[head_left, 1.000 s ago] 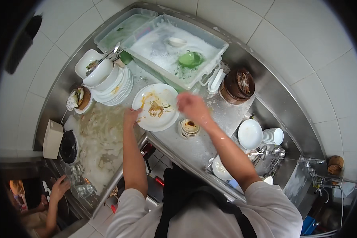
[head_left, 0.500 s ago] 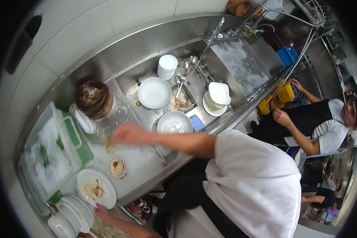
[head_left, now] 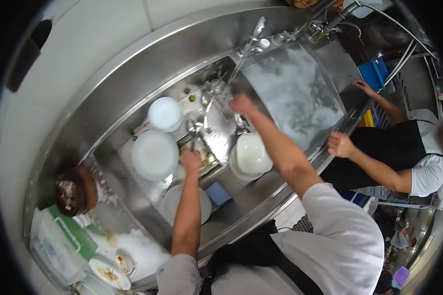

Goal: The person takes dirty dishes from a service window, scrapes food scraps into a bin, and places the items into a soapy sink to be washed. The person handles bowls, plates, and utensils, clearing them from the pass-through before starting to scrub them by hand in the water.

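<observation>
My right hand [head_left: 242,104] is over the sink beside the faucet [head_left: 257,37], near a heap of wet cutlery; its fingers are smeared by motion. Over a scrap strainer [head_left: 212,168] with food bits is my left hand [head_left: 191,160], fingers curled down by a metal utensil [head_left: 191,126]. What they grip, if anything, is hidden. A large white plate [head_left: 155,155] lies left of that hand, with a stack of small white dishes [head_left: 165,113] behind it. Under my left forearm sits a bowl [head_left: 174,201], partly covered. White square bowls [head_left: 253,152] stand stacked between my arms.
A blue sponge [head_left: 217,193] lies near the sink's front. Foamy water fills the right basin [head_left: 300,93]. At left are a brown round pot [head_left: 76,191], a green-and-clear tub [head_left: 64,236] and a soiled plate [head_left: 109,272]. A co-worker [head_left: 384,152] stands close at right.
My left hand has left the soiled plate and come into the sink. My right hand has swung from the left counter to the cutlery by the faucet. The view has shifted right.
</observation>
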Demonstrator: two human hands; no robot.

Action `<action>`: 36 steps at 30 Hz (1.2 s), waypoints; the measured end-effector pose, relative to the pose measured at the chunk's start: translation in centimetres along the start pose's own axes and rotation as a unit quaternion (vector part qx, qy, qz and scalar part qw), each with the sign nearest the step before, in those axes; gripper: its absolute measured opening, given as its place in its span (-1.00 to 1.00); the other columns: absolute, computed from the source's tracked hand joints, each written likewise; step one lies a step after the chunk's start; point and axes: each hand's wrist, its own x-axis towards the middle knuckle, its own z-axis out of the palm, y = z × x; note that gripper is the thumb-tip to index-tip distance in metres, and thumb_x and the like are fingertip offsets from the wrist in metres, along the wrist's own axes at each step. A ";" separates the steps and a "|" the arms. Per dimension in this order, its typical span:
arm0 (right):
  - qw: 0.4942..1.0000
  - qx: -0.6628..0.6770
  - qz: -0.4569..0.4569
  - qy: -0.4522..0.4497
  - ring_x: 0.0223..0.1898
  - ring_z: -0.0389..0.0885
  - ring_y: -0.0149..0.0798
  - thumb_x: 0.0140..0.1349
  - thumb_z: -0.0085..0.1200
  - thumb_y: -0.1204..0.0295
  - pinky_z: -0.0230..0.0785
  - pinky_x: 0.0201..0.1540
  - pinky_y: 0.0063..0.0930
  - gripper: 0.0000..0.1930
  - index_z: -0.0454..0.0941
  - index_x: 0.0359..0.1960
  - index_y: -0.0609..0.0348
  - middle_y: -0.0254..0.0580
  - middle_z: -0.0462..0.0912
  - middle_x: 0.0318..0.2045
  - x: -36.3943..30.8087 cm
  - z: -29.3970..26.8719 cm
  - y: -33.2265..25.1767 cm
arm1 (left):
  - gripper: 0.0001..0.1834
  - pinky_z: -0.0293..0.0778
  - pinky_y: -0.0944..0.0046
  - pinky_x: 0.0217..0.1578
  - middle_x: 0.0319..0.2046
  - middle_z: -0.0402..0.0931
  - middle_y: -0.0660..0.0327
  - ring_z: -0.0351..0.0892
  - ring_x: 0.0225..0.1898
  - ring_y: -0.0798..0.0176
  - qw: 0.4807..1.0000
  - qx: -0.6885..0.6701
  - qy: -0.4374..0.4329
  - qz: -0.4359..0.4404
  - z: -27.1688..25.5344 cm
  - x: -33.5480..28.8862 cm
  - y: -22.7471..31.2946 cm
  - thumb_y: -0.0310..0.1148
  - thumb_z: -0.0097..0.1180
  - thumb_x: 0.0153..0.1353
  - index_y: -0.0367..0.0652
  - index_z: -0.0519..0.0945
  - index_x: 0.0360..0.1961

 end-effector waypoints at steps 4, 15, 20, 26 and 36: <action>0.976 -0.143 0.161 -0.009 0.01 0.41 0.11 0.04 0.11 0.15 0.29 0.07 -0.11 -0.44 0.39 -0.07 0.40 0.13 0.44 -0.04 -5.3 5.2 3.8 | -0.65 0.31 -0.09 -0.09 -0.24 0.37 -0.13 0.37 -0.14 -0.16 0.971 0.166 0.165 -0.051 8.3 3.3 4.8 -0.37 0.16 -0.10 -0.36 0.56 -0.27; 0.978 -0.189 0.083 -0.019 -0.07 0.52 0.03 0.04 0.09 0.31 0.37 0.01 -0.22 -0.63 0.47 -0.19 0.35 0.08 0.55 -0.18 2.8 4.3 7.0 | -0.61 0.28 -0.05 -0.01 -0.15 0.28 -0.20 0.34 -0.07 -0.31 0.996 -0.007 0.071 0.060 9.8 5.8 16.4 -0.72 -0.01 -0.11 -0.45 0.32 -0.16; 0.983 -0.076 0.101 -0.131 -0.04 0.58 0.01 0.03 0.07 0.22 0.43 0.01 -0.22 -0.63 0.60 -0.34 0.37 0.18 0.62 -0.23 3.2 2.8 3.8 | -0.60 0.49 -0.01 -0.15 -0.12 0.29 -0.15 0.43 -0.07 -0.20 0.991 0.112 0.042 -0.063 11.5 10.9 17.5 -0.54 0.14 -0.01 -0.36 0.30 -0.14; 0.974 -0.004 0.214 -0.071 -0.09 0.56 0.20 0.09 0.06 0.27 0.47 -0.05 -0.14 -0.55 0.42 -0.12 0.44 0.29 0.47 -0.07 0.4 3.9 3.8 | -0.37 0.50 0.00 -0.15 -0.06 0.21 -0.16 0.37 -0.01 -0.20 0.980 0.181 0.079 -0.015 10.6 12.4 17.7 -0.39 0.31 -0.12 -0.27 0.30 -0.01; 0.990 -0.021 0.137 -0.036 -0.16 0.60 0.13 0.08 0.12 0.30 0.47 -0.06 -0.13 -0.56 0.38 -0.09 0.38 0.20 0.47 -0.09 2.8 4.5 3.2 | -0.13 0.41 0.11 -0.07 -0.03 0.28 -0.14 0.45 -0.07 -0.13 0.974 0.046 0.212 -0.071 10.3 10.5 15.4 -0.61 0.28 -0.08 -0.23 0.11 0.27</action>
